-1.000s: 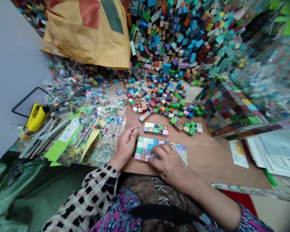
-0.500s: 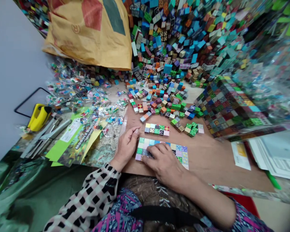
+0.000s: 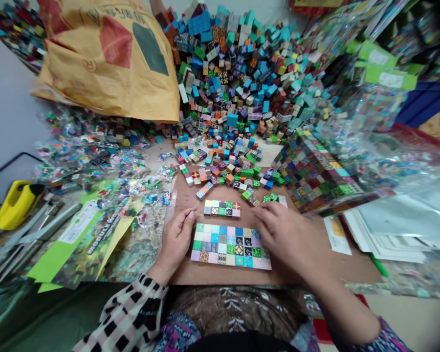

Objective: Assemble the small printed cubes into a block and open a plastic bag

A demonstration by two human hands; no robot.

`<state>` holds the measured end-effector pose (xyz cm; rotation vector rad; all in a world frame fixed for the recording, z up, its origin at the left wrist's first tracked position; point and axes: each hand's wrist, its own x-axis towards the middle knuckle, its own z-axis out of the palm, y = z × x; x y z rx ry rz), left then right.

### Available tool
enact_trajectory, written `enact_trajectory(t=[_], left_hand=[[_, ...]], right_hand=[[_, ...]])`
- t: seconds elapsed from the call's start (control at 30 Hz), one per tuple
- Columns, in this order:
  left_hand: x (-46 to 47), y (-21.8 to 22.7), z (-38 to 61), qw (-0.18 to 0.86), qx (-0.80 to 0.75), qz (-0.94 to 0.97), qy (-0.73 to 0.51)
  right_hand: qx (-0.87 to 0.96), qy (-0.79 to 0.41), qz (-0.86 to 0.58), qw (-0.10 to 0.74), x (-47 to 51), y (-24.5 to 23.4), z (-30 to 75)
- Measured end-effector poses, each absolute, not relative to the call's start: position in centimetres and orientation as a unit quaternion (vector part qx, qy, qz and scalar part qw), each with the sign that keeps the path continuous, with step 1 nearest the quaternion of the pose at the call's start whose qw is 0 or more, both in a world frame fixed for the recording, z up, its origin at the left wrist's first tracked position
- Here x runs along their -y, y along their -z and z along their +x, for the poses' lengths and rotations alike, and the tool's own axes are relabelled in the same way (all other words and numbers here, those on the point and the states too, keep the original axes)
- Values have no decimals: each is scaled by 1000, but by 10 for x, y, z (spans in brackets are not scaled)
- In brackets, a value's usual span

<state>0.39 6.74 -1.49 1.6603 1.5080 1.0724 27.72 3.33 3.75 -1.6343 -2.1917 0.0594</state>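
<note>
Head view: person is arranging small printed cubes on a brown board (image 3: 315, 266).
Change: right hand (image 3: 291, 234) is lifting off the cube mat (image 3: 230, 246), now uncovered, and is sitting at its right edge, toward the loose cubes (image 3: 227, 168).
Right fingers: loosely spread, grasping nothing visible.
Left hand (image 3: 176, 239): staying flat at the mat's left edge, fingers relaxed, bracing.
Short cube row (image 3: 222, 208): lying just beyond the mat.
Meaning: the mat looks filled in; another cube is probably being sought.

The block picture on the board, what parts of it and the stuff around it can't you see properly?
- Block mat: in the head view, its right edge is hidden under the right hand.
- Tiny block patterns: too small and blurry to read.
- Left hand: whether it presses the mat's left edge is unclear.
- Yellow tool: cut off by the left edge.
- Green card: print too small.
</note>
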Motion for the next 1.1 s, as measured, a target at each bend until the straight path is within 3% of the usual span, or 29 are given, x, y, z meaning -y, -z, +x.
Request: enact_trajectory(t=[0.4,0.63,0.83,1.1], left_hand=[[-70,11,3,303,-578,647,-393],[-72,13,3,304,-580,647,-390],[-73,9,5,298,-583,652,-382],[-72,5,8,286,-583,656,-384]], right_hand=[[659,-37,-747,84,-51,-21,316],[685,-50,-719,111,-31,-17,336],[706,-49,-681,189,-8,-12,341],[730,-1,-662,171,-16,-10,323]])
